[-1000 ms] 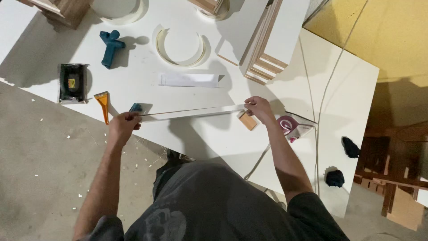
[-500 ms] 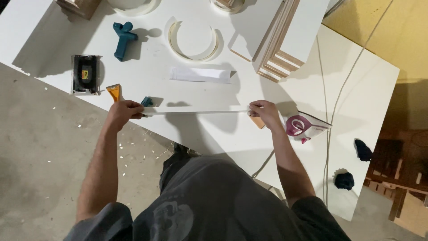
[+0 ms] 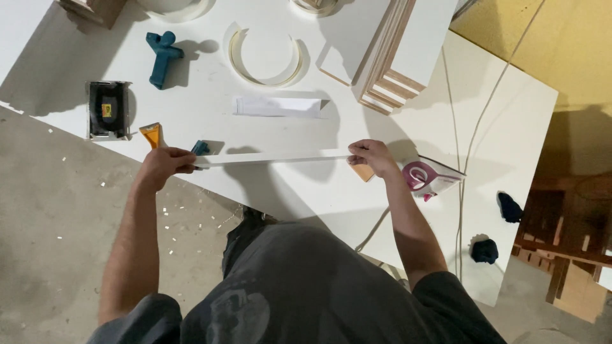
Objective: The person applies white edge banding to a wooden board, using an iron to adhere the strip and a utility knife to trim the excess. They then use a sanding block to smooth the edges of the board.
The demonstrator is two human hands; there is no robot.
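White long flat strip (image 3: 274,158) | left hand (image 3: 162,167), right hand (image 3: 373,156) clamp its ends | near white table (image 3: 210,83) front edge | orange scraper (image 3: 152,134), small wooden block (image 3: 362,171) adjacent.

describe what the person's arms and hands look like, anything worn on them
Both arms are bare from the upper arm down; dark grey short sleeves end above the elbows. The left hand and right hand wear no gloves, and no watch, band or ring shows at either wrist or on the fingers. The shirt is the same dark grey, with a faint pale mark on its front.
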